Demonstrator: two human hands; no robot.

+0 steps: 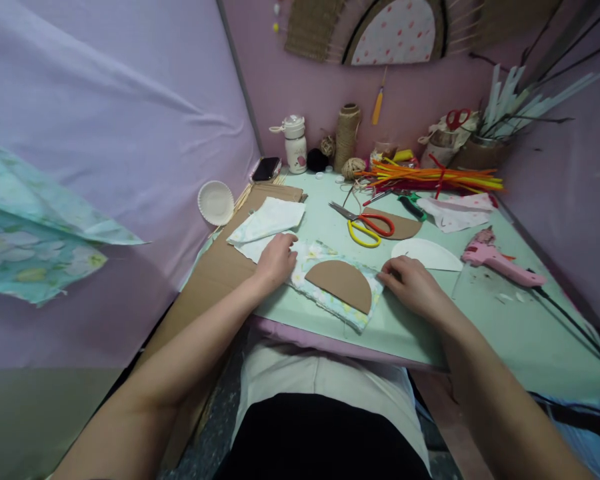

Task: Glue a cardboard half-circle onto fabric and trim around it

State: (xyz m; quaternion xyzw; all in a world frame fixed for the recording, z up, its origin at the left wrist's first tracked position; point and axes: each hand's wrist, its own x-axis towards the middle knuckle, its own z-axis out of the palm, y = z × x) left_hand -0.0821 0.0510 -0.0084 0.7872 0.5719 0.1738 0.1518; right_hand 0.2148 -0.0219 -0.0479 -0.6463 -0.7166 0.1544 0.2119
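A brown cardboard half-circle (343, 283) lies on a piece of floral fabric (350, 311) near the front edge of the pale green table (505, 327). My left hand (276, 259) rests on the fabric's left end, fingers curled down on it. My right hand (413, 283) presses the fabric's right edge beside the half-circle, fingers bent. A white half-circle (427, 255) lies just behind my right hand. Scissors with yellow and red handles (364, 225) lie behind the fabric, next to another brown half-circle (403, 225).
A pink glue gun (500, 260) with its black cord lies at the right. Pipe cleaners (430, 179), twine spools (347, 137), a small white bottle (295, 143) and jars line the back wall. White fabric pieces (267, 223) and a paper bowl (215, 202) sit at the left.
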